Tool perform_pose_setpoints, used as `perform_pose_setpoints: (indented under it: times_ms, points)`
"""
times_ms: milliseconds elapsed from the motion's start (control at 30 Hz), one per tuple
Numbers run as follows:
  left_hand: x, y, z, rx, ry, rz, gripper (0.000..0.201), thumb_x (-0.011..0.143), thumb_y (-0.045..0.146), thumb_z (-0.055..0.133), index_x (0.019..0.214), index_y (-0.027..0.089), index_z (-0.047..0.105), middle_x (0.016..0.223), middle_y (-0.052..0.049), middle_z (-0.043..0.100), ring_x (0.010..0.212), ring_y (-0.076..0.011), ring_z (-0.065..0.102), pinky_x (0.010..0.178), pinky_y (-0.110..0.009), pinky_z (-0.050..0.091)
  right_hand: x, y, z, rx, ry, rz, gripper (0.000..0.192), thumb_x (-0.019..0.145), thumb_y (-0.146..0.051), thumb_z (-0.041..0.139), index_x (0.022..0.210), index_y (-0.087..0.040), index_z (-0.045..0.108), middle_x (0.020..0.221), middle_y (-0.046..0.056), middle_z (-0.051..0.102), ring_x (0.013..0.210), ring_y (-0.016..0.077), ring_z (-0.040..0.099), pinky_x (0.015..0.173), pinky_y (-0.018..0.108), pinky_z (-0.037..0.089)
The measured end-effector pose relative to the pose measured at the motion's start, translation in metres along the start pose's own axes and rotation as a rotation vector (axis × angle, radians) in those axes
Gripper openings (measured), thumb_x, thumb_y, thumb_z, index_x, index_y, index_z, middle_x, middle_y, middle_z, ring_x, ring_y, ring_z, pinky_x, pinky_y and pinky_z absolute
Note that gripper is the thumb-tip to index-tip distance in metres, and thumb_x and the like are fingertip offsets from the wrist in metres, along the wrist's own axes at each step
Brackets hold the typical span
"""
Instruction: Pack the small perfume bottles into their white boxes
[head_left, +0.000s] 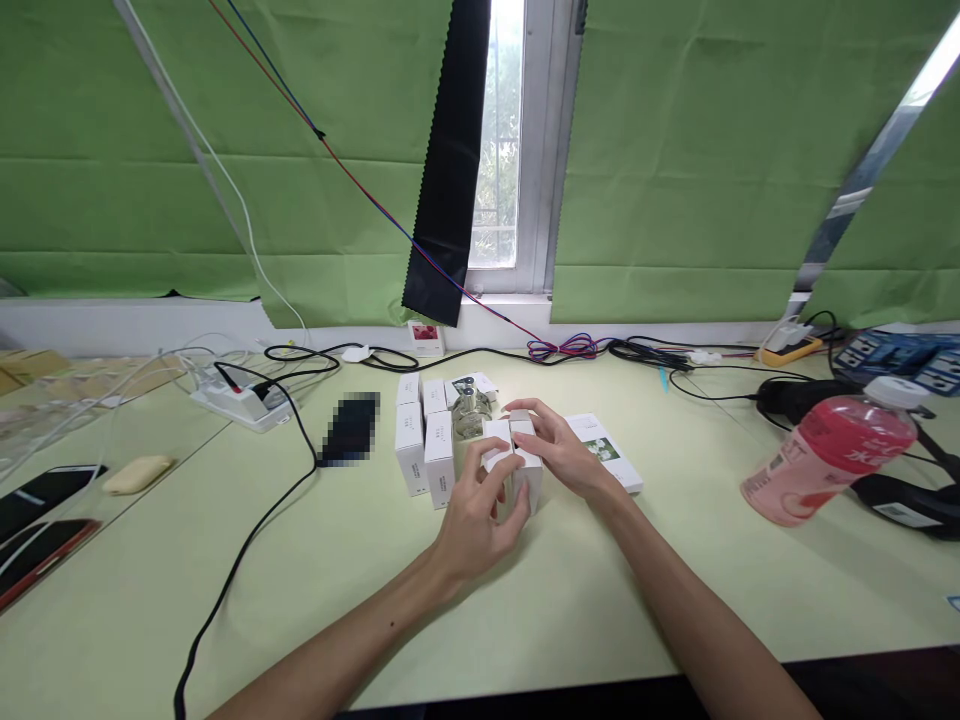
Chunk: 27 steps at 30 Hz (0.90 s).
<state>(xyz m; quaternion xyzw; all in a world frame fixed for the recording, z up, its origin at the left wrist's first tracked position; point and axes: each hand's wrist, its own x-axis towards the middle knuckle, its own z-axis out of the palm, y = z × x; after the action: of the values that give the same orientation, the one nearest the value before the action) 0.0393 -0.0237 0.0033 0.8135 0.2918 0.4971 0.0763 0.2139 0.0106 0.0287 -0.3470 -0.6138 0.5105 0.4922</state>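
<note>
At my far left lie two dark phones (37,500), with a pale yellow case (139,475) just beside the upper one. Next along is a white power strip (244,402) with plugs in it, and a black cable (251,545) curves down the pale table (345,610) towards me. A dark, pixelated rectangle (351,428) lies right of that cable. Then come small white cartons (439,460) standing upright in two short rows, with a clear glass jar (471,415) just to their right. In front of the jar, I have a small white box (529,482) between my hands, and another white box top (496,432) shows close against its left side. My left hand (476,525) is curled in on the box, fingertips and thumb at its near side; my right hand (559,450) is closed over it from the right, thumb across the top. Right of my hands lies a flat white package (611,450) printed with white flowers. Further right, a tilted bottle of pink drink (829,455) is near black headphones (911,505).
</note>
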Motion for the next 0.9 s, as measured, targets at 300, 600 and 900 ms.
perform_pose_setpoints:
  times_ms: [300, 600, 900]
  points:
    - [0.0003, -0.0012, -0.0002, 0.013, -0.004, 0.003, 0.025, 0.092, 0.015, 0.058, 0.116, 0.022, 0.056, 0.124, -0.010, 0.049, 0.056, -0.0020, 0.051, 0.051, -0.023, 0.052, -0.0003, -0.0052, 0.0031, 0.017, -0.013, -0.017, 0.034, 0.088, -0.043, 0.068, 0.118, -0.027, 0.060, 0.096, 0.000, 0.061, 0.081, 0.0168, 0.053, 0.074, 0.029, 0.042]
    - [0.0023, 0.0010, -0.0021, 0.008, -0.022, -0.015, 0.023, 0.093, 0.015, 0.057, 0.115, 0.023, 0.056, 0.124, -0.010, 0.049, 0.057, -0.0029, 0.051, 0.050, -0.023, 0.053, -0.0003, -0.0050, 0.0031, -0.018, -0.013, -0.026, 0.034, 0.089, -0.043, 0.067, 0.118, -0.028, 0.060, 0.091, 0.000, 0.059, 0.078, 0.0169, 0.050, 0.070, 0.029, 0.041]
    - [0.0013, -0.0005, -0.0016, -0.003, -0.016, -0.005, 0.025, 0.093, 0.015, 0.057, 0.117, 0.022, 0.055, 0.124, -0.010, 0.048, 0.057, -0.0022, 0.052, 0.050, -0.022, 0.053, -0.0001, -0.0057, 0.0032, -0.065, -0.004, -0.049, 0.034, 0.089, -0.045, 0.066, 0.117, -0.027, 0.061, 0.091, 0.000, 0.058, 0.074, 0.0162, 0.047, 0.068, 0.029, 0.039]
